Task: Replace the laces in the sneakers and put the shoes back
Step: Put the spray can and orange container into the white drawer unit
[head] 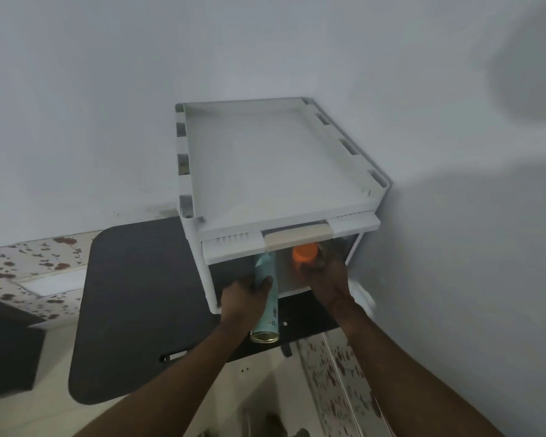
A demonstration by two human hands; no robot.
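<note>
Head view. Nearest to me are my two bare forearms, reaching up and forward from the bottom edge toward the white plastic storage cabinet, which I take as the landmark for everything below.

My left hand sits at the cabinet's lower front edge, on its left side. Its fingers are curled round a pale teal spray can. The can lies tilted, its top end inside the open front compartment and its metal base pointing back toward me, out beyond the front edge.

My right hand is at the right side of the same opening, well apart from the left hand. It is wrapped about an object with an orange cap; the cap sits just inside the compartment, below the beige handle of the raised front flap. The body under the cap is blurred and mostly covered by my fingers, so I cannot tell what it is.

The cabinet's flat top is a shallow tray with a raised rim. The cabinet stands on a dark tabletop, in the corner where two pale walls meet. Left of and below the tabletop a floral-patterned surface shows.

Sneakers and laces: I cannot find them in this view.
</note>
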